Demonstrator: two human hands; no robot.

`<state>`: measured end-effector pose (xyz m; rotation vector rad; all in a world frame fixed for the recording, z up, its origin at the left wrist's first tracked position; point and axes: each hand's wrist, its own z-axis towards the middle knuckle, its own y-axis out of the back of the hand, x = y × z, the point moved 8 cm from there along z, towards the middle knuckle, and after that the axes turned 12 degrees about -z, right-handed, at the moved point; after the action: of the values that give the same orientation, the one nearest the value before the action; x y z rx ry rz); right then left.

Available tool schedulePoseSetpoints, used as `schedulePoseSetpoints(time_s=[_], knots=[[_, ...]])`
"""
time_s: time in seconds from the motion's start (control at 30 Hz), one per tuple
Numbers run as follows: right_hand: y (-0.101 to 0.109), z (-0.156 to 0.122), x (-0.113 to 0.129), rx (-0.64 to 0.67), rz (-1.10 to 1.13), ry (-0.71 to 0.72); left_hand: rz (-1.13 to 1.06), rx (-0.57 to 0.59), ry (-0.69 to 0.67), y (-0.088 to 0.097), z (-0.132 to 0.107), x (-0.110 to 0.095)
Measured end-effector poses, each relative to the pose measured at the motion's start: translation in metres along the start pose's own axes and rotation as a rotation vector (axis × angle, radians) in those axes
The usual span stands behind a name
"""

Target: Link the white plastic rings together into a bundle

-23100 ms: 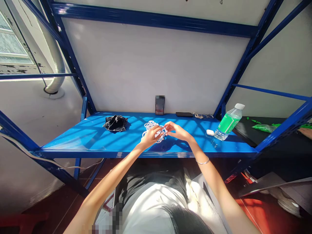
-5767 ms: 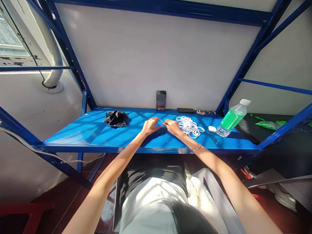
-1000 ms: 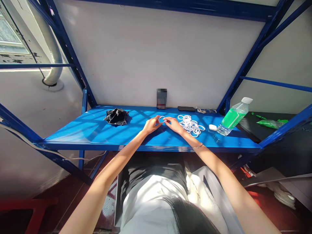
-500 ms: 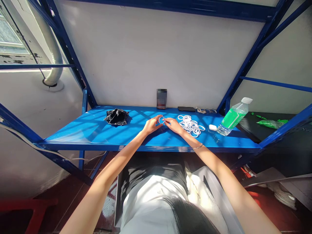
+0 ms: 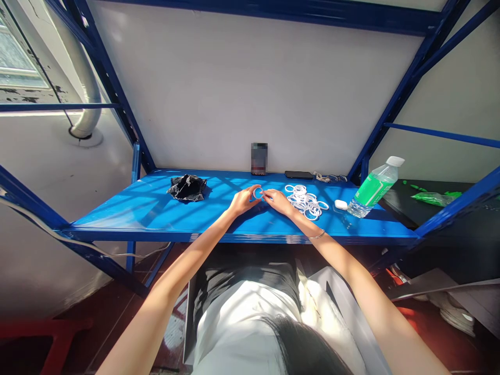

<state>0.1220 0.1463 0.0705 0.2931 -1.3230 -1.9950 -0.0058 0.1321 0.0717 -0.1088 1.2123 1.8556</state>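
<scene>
A single white ring point(image 5: 258, 194) is held upright between my two hands, over the blue shelf point(image 5: 211, 221). My left hand point(image 5: 242, 201) is closed on its left side, with thumb and fingers curved around the edge. On the opposite side, my right hand point(image 5: 276, 200) pinches the rim between its fingertips. Just right of that hand lies a loose pile of white rings point(image 5: 307, 200), several overlapping one another. The fingertips partly cover the held ring.
A crumpled black plastic bag point(image 5: 187, 187) sits on the shelf's left. Against the wall are a dark upright device point(image 5: 259, 159) and a flat black phone point(image 5: 299, 175) beside a coiled cable point(image 5: 330, 177). Rightward are a small white case point(image 5: 341, 204) and a green-labelled bottle point(image 5: 374, 188).
The held ring has shifted very slightly to the left between my fingers. My hands and everything else stay practically where they were.
</scene>
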Motion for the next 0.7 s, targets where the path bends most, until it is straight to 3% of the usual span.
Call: schedulePoseSetpoints(time_s=[0.4,0.7], knots=[[0.013,-0.002,-0.002,-0.151,-0.046,-0.049,-0.045,-0.032,0.034,0.004,0.0,0.001],[0.013,-0.003,-0.002,-0.168,-0.044,-0.033,-0.068,-0.043,0.016,0.005,-0.001,0.002]])
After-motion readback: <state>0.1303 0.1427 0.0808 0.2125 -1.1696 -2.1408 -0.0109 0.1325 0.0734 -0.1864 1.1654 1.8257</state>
